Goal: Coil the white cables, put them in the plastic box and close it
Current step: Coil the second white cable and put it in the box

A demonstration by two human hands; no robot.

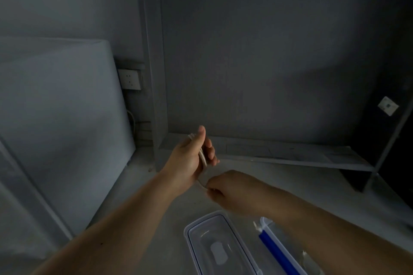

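Above the bench [143, 203], the left hand [190, 161] has its grip closed around a coiled white cable [203, 156]; the right hand [230, 192] pinches its loose end. Nearer, the plastic box [223, 250] sits open, lid [281, 250] beside it.

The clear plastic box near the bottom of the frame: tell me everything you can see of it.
The plastic box is a long rectangular container of clear plastic with rounded corners and a bluish-white rim. It stands open on the pale table, mouth up, cut off by the bottom edge of the picture. A pale oval patch shows at its bottom; no cable is visible inside. Its lid, clear with a blue strip, lies just to its right, partly under the right forearm. Neither hand touches the box.
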